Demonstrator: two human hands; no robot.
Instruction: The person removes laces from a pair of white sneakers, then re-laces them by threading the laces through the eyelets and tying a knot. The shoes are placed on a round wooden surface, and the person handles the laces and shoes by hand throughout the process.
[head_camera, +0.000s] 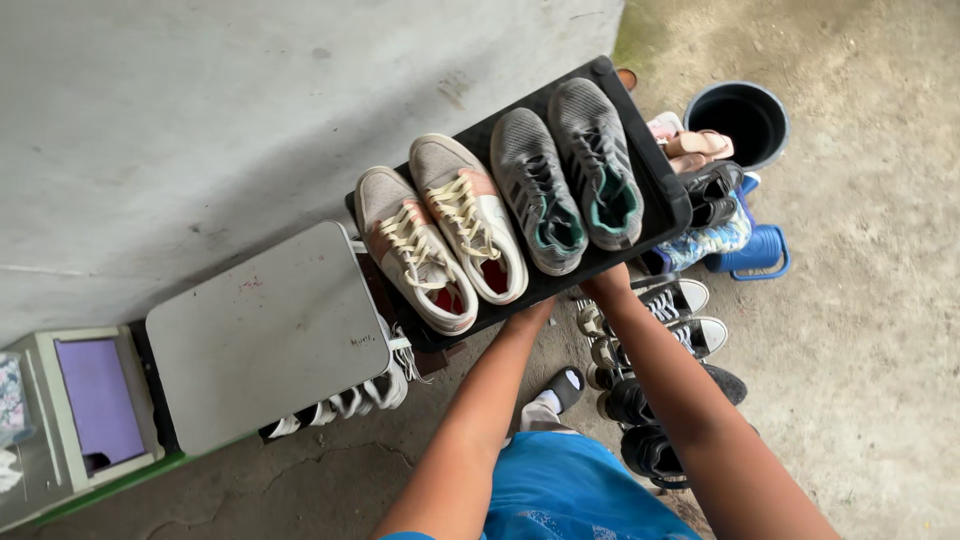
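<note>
Concrete floor below black shelf (two sneaker pairs), hands gripping.

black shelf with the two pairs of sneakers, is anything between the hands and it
Nothing visible. The left hand and right hand both reach the near edge of the black shelf directly; their fingers are hidden under it. The shoes on the ground lie below the right arm, not between.
</note>
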